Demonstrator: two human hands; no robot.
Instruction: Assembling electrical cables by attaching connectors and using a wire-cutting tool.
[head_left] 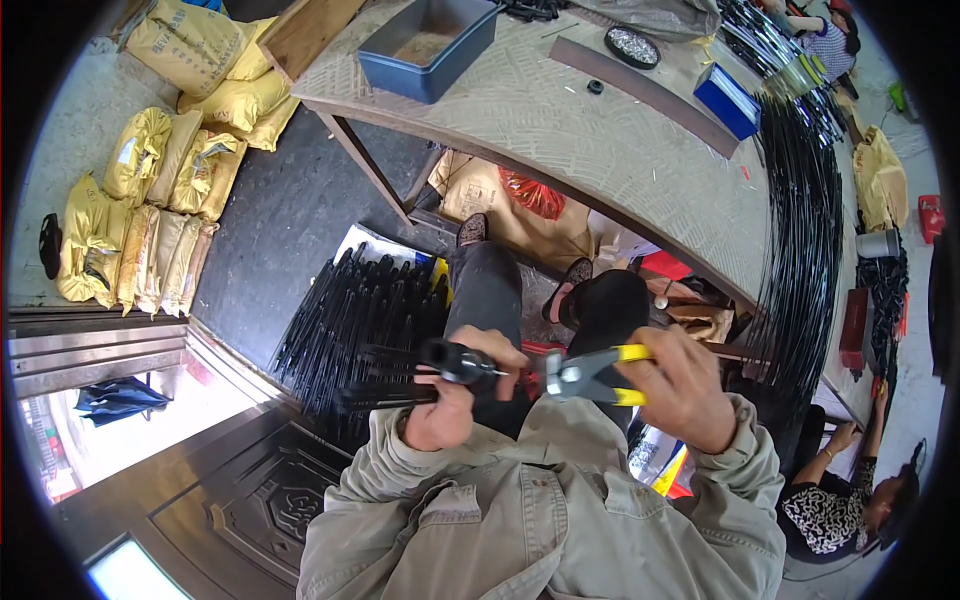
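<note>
My left hand [446, 414] is closed around what looks like a black umbrella frame [458, 362], held sideways over my lap. Its dark ribs stretch to the left and are blurred; a thin bright wire or pin sticks out at its right end. In my right hand [685, 390] is a pair of pliers [590, 378] with yellow-and-black handles, its metal head pointing left. The pliers' jaws lie just right of the frame's end, apart from it. Beside my left leg rests a large pile of similar black frames [350, 320].
Ahead stands a worktable [540, 130] with a blue-grey bin [425, 50], a dish of small metal parts [632, 47], a blue box [728, 102] and long black rods [805, 230]. Yellow sacks [140, 160] are stacked at left. A co-worker [830, 510] sits at lower right.
</note>
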